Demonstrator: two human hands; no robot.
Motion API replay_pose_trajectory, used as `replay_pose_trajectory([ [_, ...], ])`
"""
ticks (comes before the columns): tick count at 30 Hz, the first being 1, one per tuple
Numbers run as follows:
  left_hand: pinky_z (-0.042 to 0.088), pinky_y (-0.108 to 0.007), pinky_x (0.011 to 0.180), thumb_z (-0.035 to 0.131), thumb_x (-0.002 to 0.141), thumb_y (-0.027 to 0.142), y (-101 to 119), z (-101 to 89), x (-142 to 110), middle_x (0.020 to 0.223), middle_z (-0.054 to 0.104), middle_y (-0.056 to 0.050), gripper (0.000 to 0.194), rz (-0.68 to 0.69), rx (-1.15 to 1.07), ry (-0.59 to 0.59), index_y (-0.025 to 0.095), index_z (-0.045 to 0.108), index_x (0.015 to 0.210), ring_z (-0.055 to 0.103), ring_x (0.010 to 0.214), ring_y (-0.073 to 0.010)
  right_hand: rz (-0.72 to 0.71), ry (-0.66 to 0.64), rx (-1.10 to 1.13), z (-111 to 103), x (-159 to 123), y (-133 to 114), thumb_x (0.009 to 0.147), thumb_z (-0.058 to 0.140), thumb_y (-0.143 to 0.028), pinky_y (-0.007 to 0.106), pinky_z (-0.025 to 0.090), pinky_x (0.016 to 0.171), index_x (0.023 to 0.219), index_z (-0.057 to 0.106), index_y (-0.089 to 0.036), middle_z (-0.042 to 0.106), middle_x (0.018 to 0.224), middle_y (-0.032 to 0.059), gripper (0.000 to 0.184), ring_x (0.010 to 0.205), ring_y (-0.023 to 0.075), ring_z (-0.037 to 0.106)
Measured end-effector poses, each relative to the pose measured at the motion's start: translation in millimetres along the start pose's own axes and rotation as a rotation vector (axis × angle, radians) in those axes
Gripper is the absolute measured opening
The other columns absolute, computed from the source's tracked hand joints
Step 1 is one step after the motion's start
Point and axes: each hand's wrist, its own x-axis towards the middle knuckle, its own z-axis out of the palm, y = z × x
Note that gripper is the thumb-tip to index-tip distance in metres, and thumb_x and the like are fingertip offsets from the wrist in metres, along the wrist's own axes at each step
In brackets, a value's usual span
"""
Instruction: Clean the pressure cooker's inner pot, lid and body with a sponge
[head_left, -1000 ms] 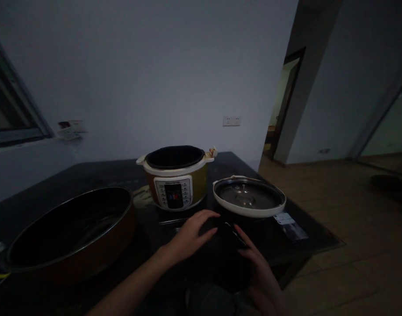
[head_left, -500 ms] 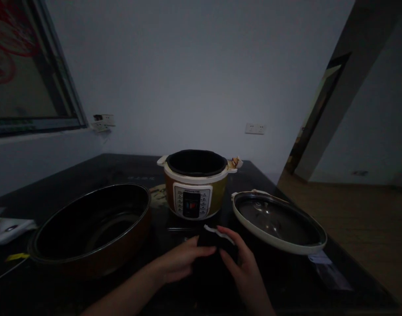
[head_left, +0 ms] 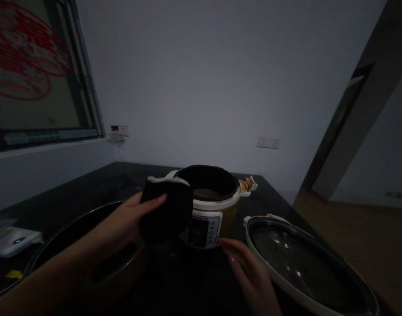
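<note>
Pinching a black item (head_left: 170,215) in the left hand (head_left: 131,219), with right hand (head_left: 249,267) loosely half-open near the cooker (head_left: 230,218).

The cooker (head_left: 229,210) sits toward the far edge of the counter (head_left: 98,180), the pan (head_left: 135,265) before it leftward, the lid (head_left: 303,263) nearer the right edge, apparently flat.
</note>
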Motion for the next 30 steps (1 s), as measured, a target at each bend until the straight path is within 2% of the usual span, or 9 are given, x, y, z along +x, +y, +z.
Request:
replay_pose_trajectory([
  [3,0.045,-0.047,0.097,0.046,0.090,0.037,33,-4.8,44,0.119,0.066,-0.009,0.040,0.471,0.469,0.102,0.014,0.055,0.122,0.060,0.111,-0.0292,-0.129,0.039,-0.128,1,21,-4,0.091,0.051,-0.031,0.037,0.052,0.093,0.114,0.065,-0.024,0.065,0.120,0.0099,0.027,0.109,0.0234,0.063],
  [5,0.037,-0.047,0.105,0.049,0.085,0.020,34,-0.3,74,0.128,0.061,-0.010,0.039,0.698,0.787,0.023,0.013,0.054,0.123,0.054,0.118,-0.0264,-0.271,0.104,-0.246,4,35,-5,0.091,0.049,-0.024,0.038,0.050,0.096,0.117,0.062,-0.026,0.065,0.121,0.0083,0.029,0.112,0.0226,0.062],
  [7,0.035,-0.045,0.107,0.048,0.079,0.009,20,6.5,98,0.132,0.058,-0.011,0.046,0.683,0.994,-0.173,0.014,0.054,0.125,0.051,0.123,-0.0232,-0.422,0.181,-0.376,8,47,-2,0.091,0.047,-0.018,0.040,0.046,0.101,0.123,0.058,-0.028,0.061,0.128,0.0066,0.035,0.120,0.0220,0.056],
  [9,0.038,-0.043,0.105,0.048,0.075,0.004,2,12.1,109,0.121,0.065,-0.011,0.044,0.614,1.133,-0.324,0.016,0.059,0.116,0.056,0.117,-0.0231,-0.535,0.223,-0.515,12,55,7,0.091,0.045,-0.014,0.043,0.042,0.106,0.132,0.050,-0.029,0.052,0.140,0.0056,0.045,0.129,0.0226,0.048],
  [10,0.041,-0.043,0.102,0.048,0.075,0.004,-5,13.5,111,0.112,0.068,-0.011,0.038,0.594,1.186,-0.343,0.015,0.062,0.108,0.059,0.112,-0.0240,-0.574,0.228,-0.587,13,58,14,0.090,0.045,-0.012,0.044,0.042,0.106,0.137,0.044,-0.030,0.047,0.145,0.0055,0.050,0.133,0.0232,0.044],
  [14,0.046,-0.040,0.092,0.051,0.076,0.009,-15,8.4,104,0.107,0.066,-0.011,0.036,0.630,1.246,-0.427,0.015,0.060,0.110,0.059,0.101,-0.0241,-0.713,0.202,-0.837,14,67,58,0.088,0.047,-0.011,0.046,0.042,0.105,0.149,0.025,-0.025,0.030,0.153,0.0072,0.067,0.140,0.0280,0.029],
  [20,0.041,-0.041,0.097,0.049,0.084,0.018,-6,-18.3,111,0.118,0.060,-0.011,0.040,0.723,1.216,-0.627,0.020,0.051,0.124,0.054,0.108,-0.0244,-0.775,0.179,-0.931,13,71,104,0.085,0.055,-0.018,0.057,0.039,0.105,0.151,0.020,-0.023,0.032,0.149,0.0089,0.074,0.137,0.0342,0.028],
  [25,0.041,-0.039,0.097,0.043,0.090,0.024,2,-28.9,122,0.117,0.062,-0.011,0.034,0.697,1.202,-0.669,0.021,0.054,0.122,0.056,0.107,-0.0244,-0.772,0.185,-0.918,16,66,101,0.085,0.055,-0.019,0.057,0.038,0.106,0.150,0.021,-0.022,0.034,0.149,0.0086,0.074,0.138,0.0337,0.024],
  [30,0.045,-0.042,0.093,0.045,0.091,0.032,-1,0.8,107,0.111,0.066,-0.012,0.034,0.625,1.281,-0.588,0.019,0.057,0.121,0.060,0.103,-0.0266,-0.757,0.186,-0.967,20,63,82,0.087,0.049,-0.018,0.056,0.036,0.107,0.151,0.018,-0.016,0.034,0.149,0.0109,0.071,0.141,0.0314,0.017],
])
